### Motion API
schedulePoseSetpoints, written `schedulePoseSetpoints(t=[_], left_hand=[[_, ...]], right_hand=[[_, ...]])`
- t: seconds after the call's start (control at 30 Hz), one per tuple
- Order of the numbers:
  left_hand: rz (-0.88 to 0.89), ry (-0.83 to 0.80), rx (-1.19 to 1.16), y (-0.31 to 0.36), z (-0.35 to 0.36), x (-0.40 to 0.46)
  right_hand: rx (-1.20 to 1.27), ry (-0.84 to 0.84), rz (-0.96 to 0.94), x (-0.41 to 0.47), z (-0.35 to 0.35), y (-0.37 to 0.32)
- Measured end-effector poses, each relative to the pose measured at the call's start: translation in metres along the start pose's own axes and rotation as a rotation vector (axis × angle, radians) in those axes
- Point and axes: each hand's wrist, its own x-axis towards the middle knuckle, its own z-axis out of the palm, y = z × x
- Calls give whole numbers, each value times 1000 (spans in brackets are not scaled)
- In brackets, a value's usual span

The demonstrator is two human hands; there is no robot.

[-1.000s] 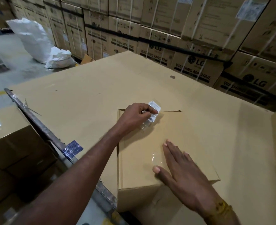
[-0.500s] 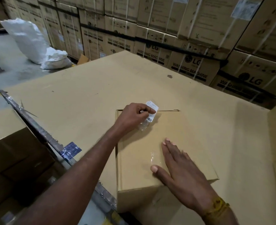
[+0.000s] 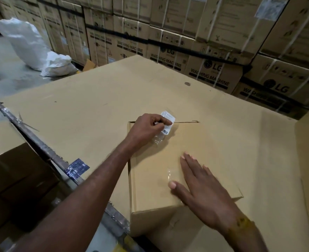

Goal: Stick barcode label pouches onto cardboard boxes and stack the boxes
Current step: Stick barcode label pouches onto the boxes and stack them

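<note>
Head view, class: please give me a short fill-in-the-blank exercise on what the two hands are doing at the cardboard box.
1. The left hand pinches a clear barcode label ____.
2. The right hand lies ____ on top of the small cardboard box.
3. The stacked cartons behind are printed "LG WASHING ____".

Missing words: pouch; flat; MACHINE

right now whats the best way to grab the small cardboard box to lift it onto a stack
Grip the small cardboard box by its two long side walls, one hand from each side. Its broad top gives nothing to pinch, and the right hand lies flat there while the left hand holds the label pouch.
</note>
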Motion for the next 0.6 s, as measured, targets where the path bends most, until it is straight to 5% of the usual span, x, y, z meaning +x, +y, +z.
schedulePoseSetpoints(t=[0.37,0.6], left_hand=[[-2,7,36,0,-2,2],[8,1,73,4,-1,-1]], right_hand=[[-18,27,66,71,-16,1],[-8,-17,16,-11,-2,-4]])
